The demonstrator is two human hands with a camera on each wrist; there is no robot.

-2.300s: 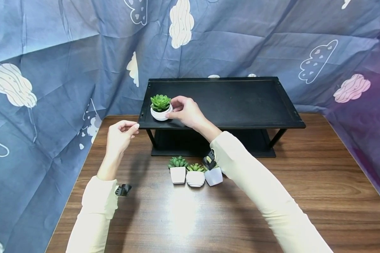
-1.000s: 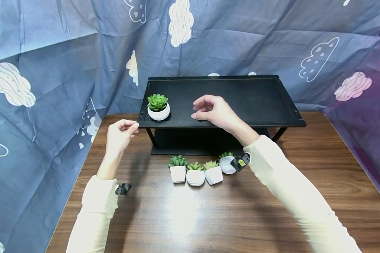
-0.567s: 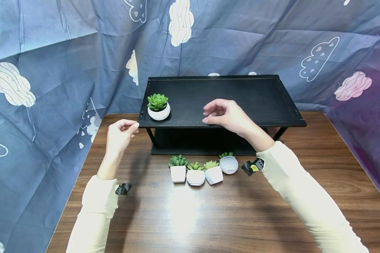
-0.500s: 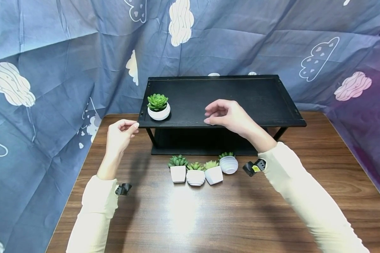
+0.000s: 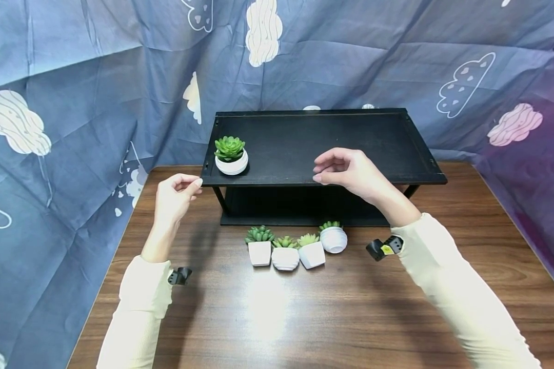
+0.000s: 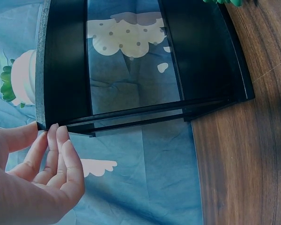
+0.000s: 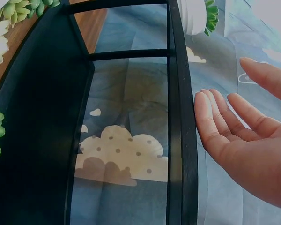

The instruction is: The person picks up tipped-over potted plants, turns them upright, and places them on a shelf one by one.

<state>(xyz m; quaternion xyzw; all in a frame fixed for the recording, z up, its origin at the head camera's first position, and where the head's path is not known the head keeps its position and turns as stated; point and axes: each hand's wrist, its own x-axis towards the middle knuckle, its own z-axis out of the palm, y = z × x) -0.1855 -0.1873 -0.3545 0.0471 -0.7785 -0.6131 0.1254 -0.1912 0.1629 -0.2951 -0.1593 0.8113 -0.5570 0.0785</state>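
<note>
A two-tier black shelf (image 5: 332, 143) stands at the back of the wooden table. My left hand (image 5: 173, 200) pinches its front left corner; in the left wrist view the thumb (image 6: 23, 136) lies above the board and the fingertips below. Near that corner, on the top board, sits a green succulent in a round white pot (image 5: 231, 163). My right hand (image 5: 351, 171) hovers by the shelf's front edge, fingers loosely bent, holding nothing; in the right wrist view a gap shows between thumb (image 7: 267, 77) and fingers.
Before the shelf, several small succulents in white pots lie in a row, from a square pot (image 5: 260, 254) on the left to a ribbed round pot (image 5: 334, 240) on the right. A blue cloud-print cloth (image 5: 351, 56) hangs behind the wooden table (image 5: 341, 318).
My right hand let go of the round-potted succulent on the top board and moved right, away from it. The pot shifted slightly left before release. My left hand stayed at the shelf corner.
</note>
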